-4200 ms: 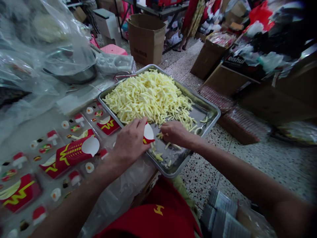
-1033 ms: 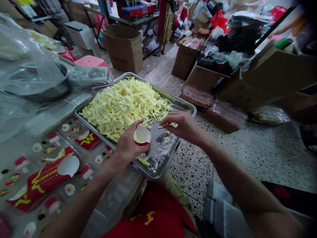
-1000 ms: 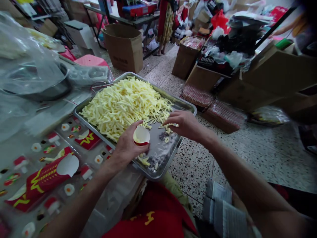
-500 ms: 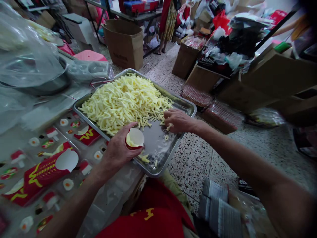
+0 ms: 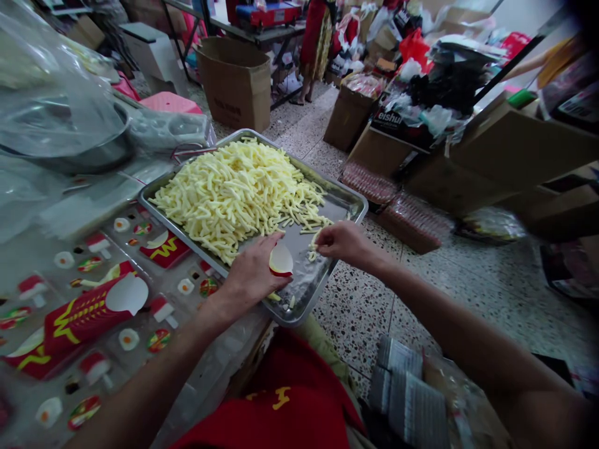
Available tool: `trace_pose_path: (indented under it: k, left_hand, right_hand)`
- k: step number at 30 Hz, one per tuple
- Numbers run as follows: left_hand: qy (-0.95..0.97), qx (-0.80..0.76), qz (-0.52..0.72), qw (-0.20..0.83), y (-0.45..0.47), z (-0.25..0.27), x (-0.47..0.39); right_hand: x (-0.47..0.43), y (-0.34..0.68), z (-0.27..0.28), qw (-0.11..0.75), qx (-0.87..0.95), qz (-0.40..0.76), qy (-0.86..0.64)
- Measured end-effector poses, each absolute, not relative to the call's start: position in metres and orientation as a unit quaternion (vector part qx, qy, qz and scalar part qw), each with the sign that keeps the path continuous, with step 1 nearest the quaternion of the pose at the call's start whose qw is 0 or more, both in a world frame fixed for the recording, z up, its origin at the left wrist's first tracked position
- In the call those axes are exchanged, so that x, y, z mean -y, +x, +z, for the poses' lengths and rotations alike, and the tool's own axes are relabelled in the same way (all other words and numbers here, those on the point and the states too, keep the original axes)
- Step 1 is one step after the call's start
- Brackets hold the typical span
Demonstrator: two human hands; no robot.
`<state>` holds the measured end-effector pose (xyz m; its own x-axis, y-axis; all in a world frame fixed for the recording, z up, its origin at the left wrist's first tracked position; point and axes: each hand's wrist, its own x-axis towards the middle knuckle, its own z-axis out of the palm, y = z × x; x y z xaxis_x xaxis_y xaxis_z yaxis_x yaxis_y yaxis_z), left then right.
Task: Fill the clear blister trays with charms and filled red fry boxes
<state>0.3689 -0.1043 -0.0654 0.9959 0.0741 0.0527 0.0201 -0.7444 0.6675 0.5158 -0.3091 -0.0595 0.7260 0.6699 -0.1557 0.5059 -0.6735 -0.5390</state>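
Note:
A metal tray (image 5: 306,298) holds a large heap of pale yellow french fries (image 5: 234,187). My left hand (image 5: 253,271) is wrapped around a small red and white fry carton (image 5: 281,258) over the tray's near side. The carton's mouth is tilted to the right, and its contents are mostly hidden. At the tray's right side, my right hand (image 5: 344,243) has its fingers curled together, pinching at loose fries low over the tray floor. What lies between those fingertips is partly hidden.
Red fry cartons, one stack (image 5: 84,318) and one flattened piece (image 5: 165,248), lie on the plastic-covered table left of the tray. A metal bowl (image 5: 107,146) under plastic stands behind them. A cardboard box (image 5: 234,81), more boxes and a person's legs (image 5: 306,90) are beyond.
My left hand has moved right with the carton and turned its mouth rightward. My right hand has shifted slightly toward me and right, dragging a few fries from the heap's edge.

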Motion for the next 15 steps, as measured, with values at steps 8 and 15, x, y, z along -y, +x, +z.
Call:
trace_pose_path:
  k: [8,15]
  left_hand:
    - [0.934,-0.050,0.030,0.354,0.370,-0.075,0.107]
    - [0.917,-0.117,0.057,0.378,0.372,-0.074,0.114]
  right_hand:
    - [0.301,0.499,-0.073,0.183,0.434,0.101,-0.876]
    - [0.258,0.482,-0.047,0.460,0.262,0.203,-0.824]
